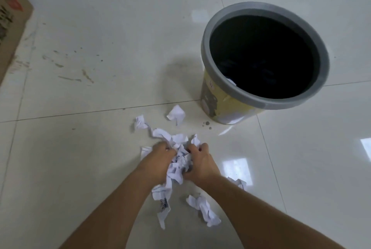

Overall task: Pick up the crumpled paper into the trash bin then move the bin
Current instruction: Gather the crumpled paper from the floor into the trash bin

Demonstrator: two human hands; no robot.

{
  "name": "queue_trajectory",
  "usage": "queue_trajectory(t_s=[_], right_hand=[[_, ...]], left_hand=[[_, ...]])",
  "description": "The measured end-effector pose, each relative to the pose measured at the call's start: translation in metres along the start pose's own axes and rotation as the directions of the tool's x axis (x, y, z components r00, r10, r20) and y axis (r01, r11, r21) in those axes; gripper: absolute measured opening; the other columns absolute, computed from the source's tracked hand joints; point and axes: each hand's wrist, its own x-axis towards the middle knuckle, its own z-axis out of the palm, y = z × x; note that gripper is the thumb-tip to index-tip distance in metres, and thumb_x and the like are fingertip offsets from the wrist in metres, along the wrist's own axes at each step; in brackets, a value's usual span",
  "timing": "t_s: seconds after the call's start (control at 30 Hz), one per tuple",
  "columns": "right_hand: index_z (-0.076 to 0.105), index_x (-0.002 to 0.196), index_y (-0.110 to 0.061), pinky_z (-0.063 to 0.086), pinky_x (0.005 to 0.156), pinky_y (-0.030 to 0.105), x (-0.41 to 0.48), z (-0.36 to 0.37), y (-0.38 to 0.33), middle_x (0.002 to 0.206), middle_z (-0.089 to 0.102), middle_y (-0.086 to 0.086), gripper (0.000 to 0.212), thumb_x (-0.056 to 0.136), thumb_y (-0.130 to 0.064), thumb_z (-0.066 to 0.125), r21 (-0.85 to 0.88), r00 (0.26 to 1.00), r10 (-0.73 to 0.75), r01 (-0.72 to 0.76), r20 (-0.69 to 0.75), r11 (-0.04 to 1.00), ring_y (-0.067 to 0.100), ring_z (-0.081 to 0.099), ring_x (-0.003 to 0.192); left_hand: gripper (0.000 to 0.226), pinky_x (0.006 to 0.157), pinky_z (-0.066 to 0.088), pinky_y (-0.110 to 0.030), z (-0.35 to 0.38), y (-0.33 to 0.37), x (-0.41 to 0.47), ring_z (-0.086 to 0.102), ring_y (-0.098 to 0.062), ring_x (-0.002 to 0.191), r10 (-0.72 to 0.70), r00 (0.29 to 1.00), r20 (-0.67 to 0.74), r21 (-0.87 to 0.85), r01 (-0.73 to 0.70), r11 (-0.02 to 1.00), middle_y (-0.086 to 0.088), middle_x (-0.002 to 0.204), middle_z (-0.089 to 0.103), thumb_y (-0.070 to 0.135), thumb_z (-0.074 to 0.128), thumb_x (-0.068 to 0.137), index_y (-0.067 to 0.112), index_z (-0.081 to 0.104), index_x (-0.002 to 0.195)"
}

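The crumpled paper is lying in a bunch on the floor, squeezed between both hands. The left hand and right hand are curling their fingers shut on it from each side. Loose bits are lying round them, e.g. one just beside the trash bin. The bin is standing up and to the right, nearer the right hand. Something pale is maybe sitting inside; too dark to tell.

Glossy tiled floor: crumpled paper, trash bin, cardboard box.
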Motion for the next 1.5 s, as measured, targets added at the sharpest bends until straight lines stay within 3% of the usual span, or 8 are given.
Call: queue_trajectory(t_s=[0.1,0.23,0.5,0.67,0.87,1.3,1.4,1.5], right_hand=[[0.046,0.131,-0.026,0.053,0.089,0.035,-0.002,-0.002,-0.003,0.12,0.046,0.009,0.072,0.066,-0.021,0.078,0.103,1.0,0.005,-0.008,0.023,0.995,0.03,0.059,0.103],[0.051,0.128,-0.022,0.048,0.083,0.03,-0.008,-0.019,-0.012,0.114,0.051,0.007,0.069,0.065,-0.021,0.079,0.156,0.999,-0.053,0.053,-0.008,0.986,0.028,0.059,0.1],[0.055,0.113,-0.016,0.044,0.076,0.029,-0.031,-0.104,-0.094,0.107,0.05,0.006,0.052,0.067,-0.018,0.079,0.174,0.93,-0.311,0.345,-0.196,0.922,0.026,0.055,0.097],[0.054,0.114,-0.017,0.039,0.071,0.029,-0.051,-0.203,-0.147,0.099,0.048,0.003,0.055,0.066,-0.017,0.081,0.143,0.825,-0.401,0.487,-0.398,0.862,0.023,0.053,0.09],[0.051,0.091,-0.021,0.034,0.053,0.025,-0.071,-0.323,-0.106,0.093,0.061,0.009,0.047,0.057,-0.023,0.084,-0.026,0.774,-0.35,0.397,-0.527,0.918,0.025,0.057,0.077],[0.056,0.107,-0.021,0.031,0.05,0.018,-0.038,-0.356,-0.021,0.097,0.053,0.006,0.058,0.056,-0.022,0.085,0.011,0.79,-0.198,0.25,-0.58,0.968,0.014,0.049,0.069],[0.053,0.125,-0.021,0.035,0.05,0.016,-0.031,-0.35,-0.017,0.111,0.047,0.007,0.073,0.059,-0.015,0.083,0.065,0.842,-0.118,0.178,-0.526,0.982,0.017,0.054,0.078],[0.046,0.138,-0.024,0.045,0.061,0.02,-0.03,-0.344,-0.013,0.123,0.047,0.008,0.085,0.062,-0.01,0.081,0.103,0.871,-0.074,0.141,-0.487,0.985,0.021,0.054,0.093]], left_hand=[[0.031,0.069,0.047,-0.029,0.008,0.005,-0.006,0.061,-0.023,0.092,-0.017,0.998,-0.056,-0.283,0.001,0.959,-0.005,0.099,0.059,0.004,0.068,0.069,0.014,0.056,0.096],[0.049,0.053,0.033,-0.018,-0.004,0.008,-0.02,0.056,-0.018,0.075,-0.033,0.987,-0.156,-0.41,-0.034,0.912,0.014,0.075,0.047,0.0,0.069,0.061,0.035,0.037,0.069],[0.029,0.064,0.034,-0.029,-0.118,0.016,-0.076,0.046,-0.016,0.072,-0.036,0.871,-0.489,-0.239,-0.094,0.966,0.007,0.077,0.048,0.014,0.076,0.068,0.02,0.049,0.076],[0.025,0.05,0.04,-0.025,-0.236,0.048,-0.103,0.052,-0.007,0.058,0.017,0.777,-0.63,-0.102,-0.104,0.989,0.007,0.067,0.053,0.015,0.077,0.069,0.011,0.052,0.074],[0.026,0.052,0.046,-0.032,-0.296,0.146,-0.07,0.057,-0.025,0.066,0.207,0.683,-0.7,0.012,-0.279,0.96,-0.002,0.078,0.058,0.02,0.072,0.066,0.016,0.052,0.084],[0.038,0.075,0.055,-0.046,-0.271,0.21,0.019,0.058,-0.028,0.087,0.2,0.699,-0.687,-0.002,-0.277,0.961,-0.006,0.103,0.055,0.027,0.073,0.074,0.022,0.051,0.104],[0.057,0.071,0.044,-0.034,-0.257,0.207,0.032,0.052,-0.029,0.105,0.076,0.835,-0.545,-0.115,-0.164,0.98,-0.014,0.127,0.044,0.02,0.078,0.069,0.018,0.05,0.119],[0.077,0.062,0.044,-0.028,-0.25,0.198,0.039,0.057,-0.024,0.089,0.069,0.927,-0.369,-0.226,-0.161,0.961,-0.014,0.137,0.038,0.009,0.073,0.072,0.027,0.041,0.14]])
